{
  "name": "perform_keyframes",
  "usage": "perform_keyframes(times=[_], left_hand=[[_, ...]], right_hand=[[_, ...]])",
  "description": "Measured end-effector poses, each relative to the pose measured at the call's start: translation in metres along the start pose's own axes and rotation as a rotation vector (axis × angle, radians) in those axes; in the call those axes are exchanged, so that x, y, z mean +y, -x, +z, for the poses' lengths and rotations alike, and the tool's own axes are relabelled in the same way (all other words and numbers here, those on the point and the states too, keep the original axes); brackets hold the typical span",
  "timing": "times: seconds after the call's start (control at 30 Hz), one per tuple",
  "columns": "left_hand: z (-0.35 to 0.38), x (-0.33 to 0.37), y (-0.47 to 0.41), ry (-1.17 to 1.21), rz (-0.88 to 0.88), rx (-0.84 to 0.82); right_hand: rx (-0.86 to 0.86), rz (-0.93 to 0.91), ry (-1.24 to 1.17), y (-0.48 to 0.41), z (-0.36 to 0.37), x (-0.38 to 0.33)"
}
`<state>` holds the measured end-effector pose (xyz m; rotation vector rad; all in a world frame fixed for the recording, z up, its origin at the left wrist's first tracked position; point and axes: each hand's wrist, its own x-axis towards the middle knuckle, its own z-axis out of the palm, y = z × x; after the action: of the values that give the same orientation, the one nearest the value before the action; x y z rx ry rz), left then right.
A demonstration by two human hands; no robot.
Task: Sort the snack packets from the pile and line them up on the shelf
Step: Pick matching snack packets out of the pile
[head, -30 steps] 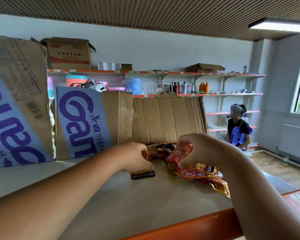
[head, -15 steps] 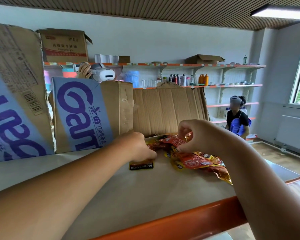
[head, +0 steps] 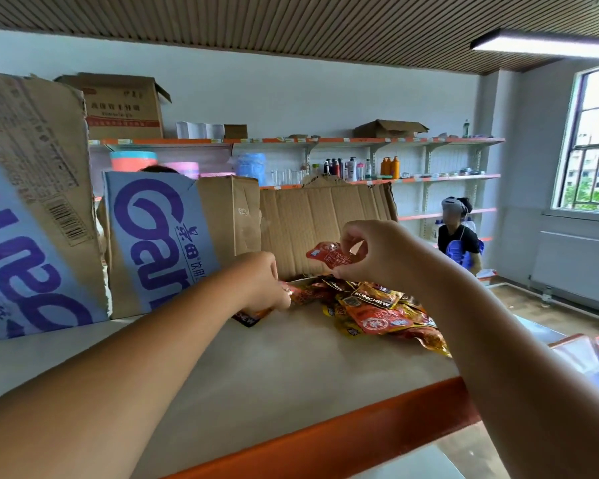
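A pile of red, orange and gold snack packets (head: 377, 312) lies on the beige shelf (head: 256, 375) to the right of middle. My right hand (head: 374, 250) pinches a small red packet (head: 329, 255) by its edge and holds it in the air above the pile. My left hand (head: 260, 281) rests on the shelf left of the pile, fingers closed on an orange packet (head: 253, 314) with a black KONCHEW strip showing under the hand.
Torn cardboard boxes stand along the back of the shelf: two with blue print (head: 153, 243) at left, a plain flap (head: 325, 223) behind the pile. The shelf's orange front edge (head: 325, 440) runs below. Another person (head: 459, 233) sits by wall shelves at right.
My right hand has lifted the red packet up off the pile. My left hand has stayed on the packet at the pile's left edge.
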<state>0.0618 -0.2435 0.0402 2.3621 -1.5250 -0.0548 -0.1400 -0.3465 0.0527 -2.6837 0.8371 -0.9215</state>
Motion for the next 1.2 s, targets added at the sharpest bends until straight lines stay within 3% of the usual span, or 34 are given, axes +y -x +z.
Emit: perform_keyframes(times=[0.37,0.6,0.9,1.2], left_hand=[[-0.044,-0.032,0.09,0.233,0.217,0.467],[-0.071,-0.091,0.191,0.3,0.31,0.582],[-0.121,-0.242,0.338,0.143,0.172,0.878],[-0.174,-0.413,0.478,0.045,-0.103,1.004]], right_hand=[[0.247,0.051,-0.087,0.051,-0.016,-0.079],[0.354,0.022,-0.138,0.104,-0.003,-0.189],[0.312,-0.119,-0.322,0.134,0.078,-0.381],[0.12,-0.305,-0.588,0.12,0.199,-0.575]])
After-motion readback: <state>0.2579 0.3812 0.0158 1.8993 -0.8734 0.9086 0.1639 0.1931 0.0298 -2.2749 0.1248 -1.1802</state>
